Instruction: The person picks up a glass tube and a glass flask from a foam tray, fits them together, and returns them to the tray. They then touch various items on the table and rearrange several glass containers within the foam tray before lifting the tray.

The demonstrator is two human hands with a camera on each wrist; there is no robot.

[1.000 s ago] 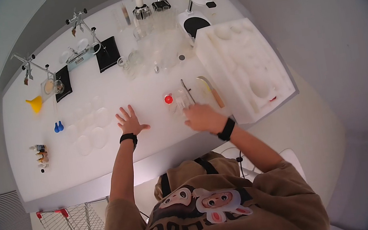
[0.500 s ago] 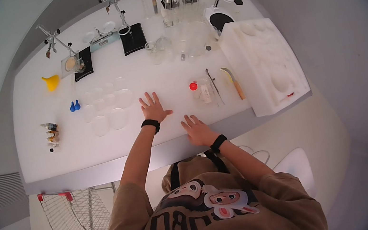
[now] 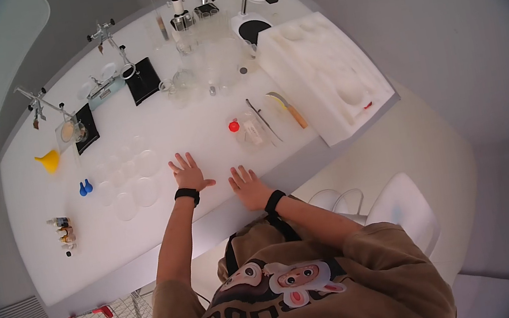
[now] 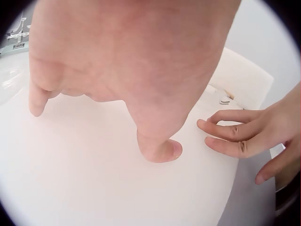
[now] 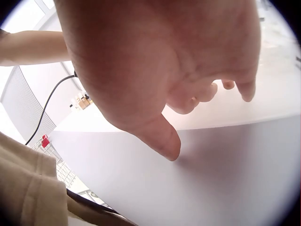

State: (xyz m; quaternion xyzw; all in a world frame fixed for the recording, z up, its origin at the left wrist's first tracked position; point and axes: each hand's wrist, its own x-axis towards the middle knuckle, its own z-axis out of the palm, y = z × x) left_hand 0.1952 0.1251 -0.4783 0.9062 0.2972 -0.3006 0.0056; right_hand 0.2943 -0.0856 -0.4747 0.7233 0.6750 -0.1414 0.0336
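My left hand rests on the white table with its fingers spread and holds nothing. Just to its right, my right hand is at the table's front edge, fingers loosely extended and nothing in them. In the right wrist view its thumb hangs over the edge's side face. Beyond the right hand lie a small red-capped item, a clear packet, a thin dark metal tool and a curved knife with a wooden handle. Several clear round dishes lie left of the left hand.
At the right stands a white foam block with hollows. Microscopes and clear glassware fill the back. A yellow funnel, blue rubber bulbs, small bottles and a balance are on the left.
My right hand has drawn back from beside the clear packet to the table's front edge, and its fingers have straightened. The left hand stays spread on the table. The head view has shifted.
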